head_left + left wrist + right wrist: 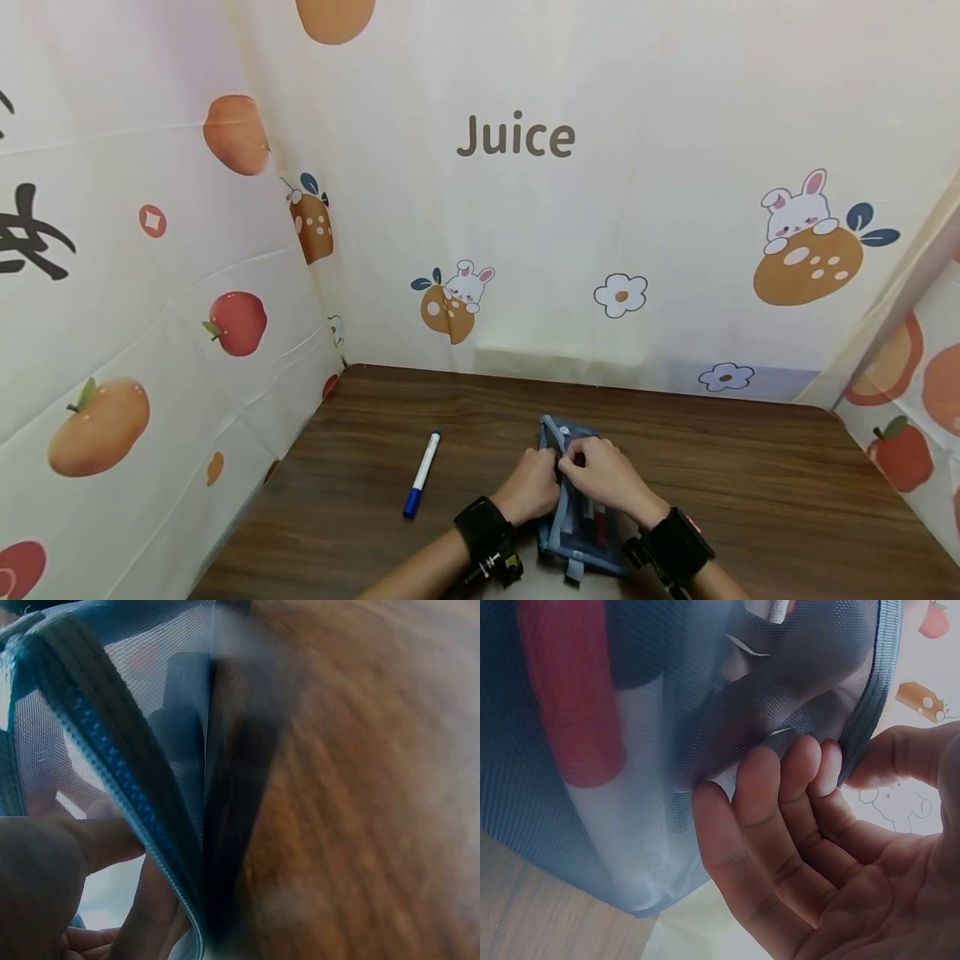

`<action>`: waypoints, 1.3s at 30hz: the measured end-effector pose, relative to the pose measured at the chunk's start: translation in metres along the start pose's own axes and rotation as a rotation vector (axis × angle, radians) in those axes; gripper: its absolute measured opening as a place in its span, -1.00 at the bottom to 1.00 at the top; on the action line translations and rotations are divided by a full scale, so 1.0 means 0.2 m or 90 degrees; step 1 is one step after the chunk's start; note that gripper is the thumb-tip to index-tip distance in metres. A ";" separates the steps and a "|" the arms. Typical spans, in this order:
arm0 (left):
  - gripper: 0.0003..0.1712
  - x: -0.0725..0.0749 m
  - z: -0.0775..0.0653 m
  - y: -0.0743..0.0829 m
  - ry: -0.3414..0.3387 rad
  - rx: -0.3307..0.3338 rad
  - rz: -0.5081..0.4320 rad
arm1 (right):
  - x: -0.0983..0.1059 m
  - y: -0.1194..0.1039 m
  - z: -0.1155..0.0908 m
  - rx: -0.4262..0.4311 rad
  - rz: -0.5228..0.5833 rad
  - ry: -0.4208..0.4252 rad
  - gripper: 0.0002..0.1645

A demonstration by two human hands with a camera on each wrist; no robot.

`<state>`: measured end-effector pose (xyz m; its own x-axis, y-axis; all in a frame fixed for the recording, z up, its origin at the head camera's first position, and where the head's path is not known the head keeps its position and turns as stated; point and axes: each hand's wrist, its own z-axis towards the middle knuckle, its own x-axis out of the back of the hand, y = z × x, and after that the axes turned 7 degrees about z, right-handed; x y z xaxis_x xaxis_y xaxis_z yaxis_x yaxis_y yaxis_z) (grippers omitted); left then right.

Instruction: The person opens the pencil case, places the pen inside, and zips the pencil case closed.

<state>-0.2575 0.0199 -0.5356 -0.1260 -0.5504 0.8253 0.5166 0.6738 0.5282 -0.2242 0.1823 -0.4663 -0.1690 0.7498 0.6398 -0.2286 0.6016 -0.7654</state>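
Note:
A blue mesh zipper pouch (573,537) stands upright on the table, its zipper side parted. At its left edge my left hand (534,483) grips the zipper band (112,769) between thumb and fingers. From the other side my right hand (606,473) pinches the mesh edge, with the thumb on the trim (874,690) and the fingertips (757,769) against the mesh. Through the netting show markers, one with a red cap (574,712) and a whitish barrel (634,832).
A white marker with a blue cap (422,473) lies on the brown wooden table (345,500), left of the pouch. Printed fabric curtains (555,225) rise behind the table and along both sides. Each wrist bears a black strap with a camera.

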 end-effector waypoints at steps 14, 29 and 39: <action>-0.72 0.09 -0.03 0.14 -0.047 0.056 0.038 | 0.00 0.02 0.01 0.005 -0.002 0.001 -0.68; -0.83 0.06 -0.05 0.09 -0.035 0.011 0.019 | -0.01 0.03 0.00 -0.001 0.013 -0.009 -0.67; -0.75 0.12 -0.07 0.10 -0.091 0.030 -0.102 | 0.00 0.04 0.00 -0.002 0.010 -0.015 -0.71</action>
<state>-0.2388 0.0124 -0.5075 -0.3232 -0.5791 0.7484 0.4405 0.6079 0.6606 -0.2263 0.1872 -0.4714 -0.1948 0.7530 0.6285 -0.2224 0.5902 -0.7761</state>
